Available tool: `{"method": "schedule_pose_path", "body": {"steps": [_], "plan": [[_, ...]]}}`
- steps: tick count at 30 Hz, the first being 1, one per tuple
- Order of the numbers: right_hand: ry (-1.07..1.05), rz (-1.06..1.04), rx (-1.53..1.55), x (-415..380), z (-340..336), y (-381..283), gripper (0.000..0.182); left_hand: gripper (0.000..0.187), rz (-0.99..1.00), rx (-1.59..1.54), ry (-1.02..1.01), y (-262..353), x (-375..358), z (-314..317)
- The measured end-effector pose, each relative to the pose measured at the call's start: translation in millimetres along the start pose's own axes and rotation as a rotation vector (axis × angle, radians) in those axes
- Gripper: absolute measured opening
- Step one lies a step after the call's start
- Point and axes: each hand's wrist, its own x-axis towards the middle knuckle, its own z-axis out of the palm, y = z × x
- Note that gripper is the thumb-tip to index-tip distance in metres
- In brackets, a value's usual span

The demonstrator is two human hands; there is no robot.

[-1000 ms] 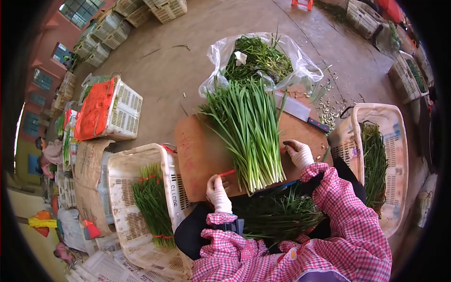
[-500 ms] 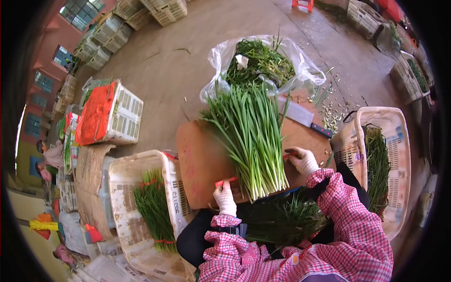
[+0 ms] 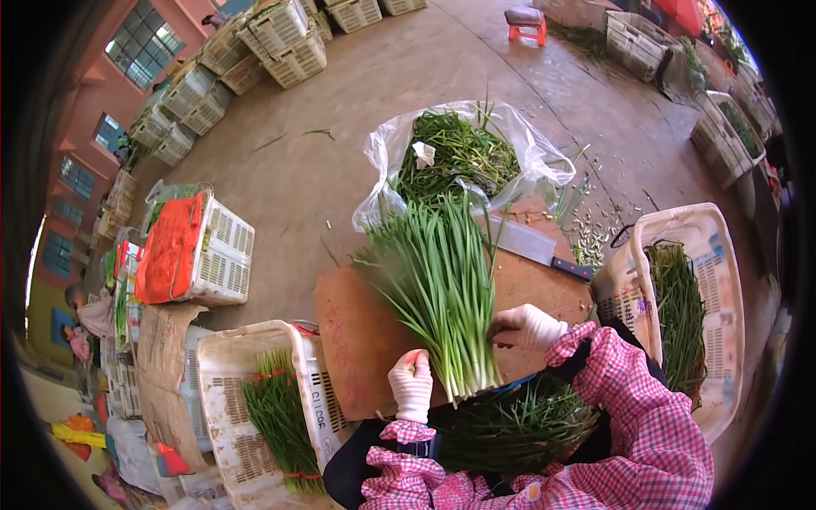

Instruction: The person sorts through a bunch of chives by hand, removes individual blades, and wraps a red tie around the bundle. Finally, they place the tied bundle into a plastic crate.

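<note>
A thick bunch of garlic chives [image 3: 450, 297] lies on the wooden board [image 3: 357, 357], pale stem ends toward me. Just left of the stems, my left hand [image 3: 411, 387], gloved with bare fingertips, pinches a red tie strip [image 3: 415, 355]. My right hand [image 3: 531, 327], in the same kind of glove, is closed against the bunch's right side; what its fingers hold, if anything, is hidden. A cleaver [image 3: 531, 245] with a black handle rests on the board beyond my right hand.
Behind the board sits a clear plastic bag [image 3: 544, 161] of leaf trimmings. White crates of tied chives flank me at left [image 3: 221, 365] and right [image 3: 722, 323]. Loose greens [image 3: 518, 425] lie below the board. A red stool [image 3: 527, 25] stands far off.
My right hand has moved in against the bunch, and the red strip end it held no longer shows. My left hand still pinches its red end. The camera view has tilted up.
</note>
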Motion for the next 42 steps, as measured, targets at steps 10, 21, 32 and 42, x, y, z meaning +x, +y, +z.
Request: {"method": "schedule_pose_path", "body": {"steps": [10, 21, 32, 42], "plan": [[-0.127, -0.283, -0.404, 25, 18, -25, 0.016, 0.013, 0.369, 0.573, -0.218, 37, 7, 3], [-0.083, -0.128, -0.372, 5, 1, -10, 0.021, 0.019, 0.03, 0.481, -0.257, 23, 20, -17], [0.308, -0.06, -0.626, -29, -27, -30, 0.023, 0.07, 0.546, 0.437, -0.015, 63, 20, -11], [0.069, 0.015, -0.749, 19, 48, -56, 0.049, 0.076, 0.467, 0.318, -0.074, 47, 20, 34]]}}
